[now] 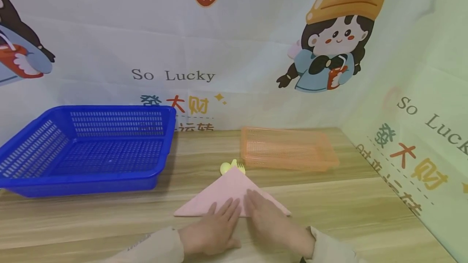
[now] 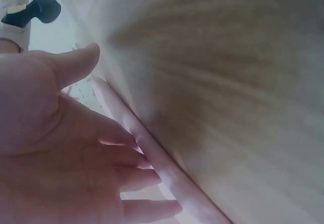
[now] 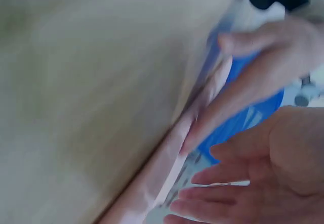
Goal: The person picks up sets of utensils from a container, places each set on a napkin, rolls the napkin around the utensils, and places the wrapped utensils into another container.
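Note:
A pink cloth (image 1: 224, 188), folded into a triangle, lies on the wooden table with its point facing away. My left hand (image 1: 213, 228) has its straight fingers resting on the long near edge, left of the middle. Beside it, my right hand (image 1: 268, 224) touches the cloth's right half with fingers extended. Pale yellow cutlery (image 1: 234, 166), including a fork, peeks out behind the far point; the rest is hidden under or behind the cloth. Both wrist views show the folded edge (image 2: 167, 171) close to the fingertips.
A blue plastic basket (image 1: 166, 149) stands at the left. Toward the back right is a shallow orange basket (image 1: 289, 165). A printed white sheet (image 1: 237, 52) hangs along the table's far edge, and another printed sheet borders the right side.

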`<state>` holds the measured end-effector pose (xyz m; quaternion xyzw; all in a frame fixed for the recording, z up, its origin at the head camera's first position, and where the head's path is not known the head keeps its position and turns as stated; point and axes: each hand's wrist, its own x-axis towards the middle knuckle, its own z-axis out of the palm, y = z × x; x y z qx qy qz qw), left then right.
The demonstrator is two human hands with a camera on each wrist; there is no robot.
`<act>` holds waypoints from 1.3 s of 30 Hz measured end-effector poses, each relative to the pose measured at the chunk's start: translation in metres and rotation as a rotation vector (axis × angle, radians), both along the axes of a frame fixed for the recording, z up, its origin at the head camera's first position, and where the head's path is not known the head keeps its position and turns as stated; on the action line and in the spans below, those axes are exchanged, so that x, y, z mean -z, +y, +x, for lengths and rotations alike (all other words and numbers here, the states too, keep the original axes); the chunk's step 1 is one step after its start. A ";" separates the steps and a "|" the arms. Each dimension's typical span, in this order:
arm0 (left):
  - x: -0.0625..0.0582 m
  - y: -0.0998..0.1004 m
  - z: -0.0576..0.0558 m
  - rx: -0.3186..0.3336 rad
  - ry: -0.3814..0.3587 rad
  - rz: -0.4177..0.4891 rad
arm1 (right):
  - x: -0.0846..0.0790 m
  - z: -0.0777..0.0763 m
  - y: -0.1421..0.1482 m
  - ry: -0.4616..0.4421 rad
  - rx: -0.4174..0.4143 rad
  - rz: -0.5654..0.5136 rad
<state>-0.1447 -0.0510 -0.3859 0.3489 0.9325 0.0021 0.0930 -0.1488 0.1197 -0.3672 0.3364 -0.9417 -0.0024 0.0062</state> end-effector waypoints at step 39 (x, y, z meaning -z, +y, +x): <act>-0.008 0.008 -0.002 0.015 0.028 0.021 | 0.009 0.022 0.005 -0.060 0.065 0.299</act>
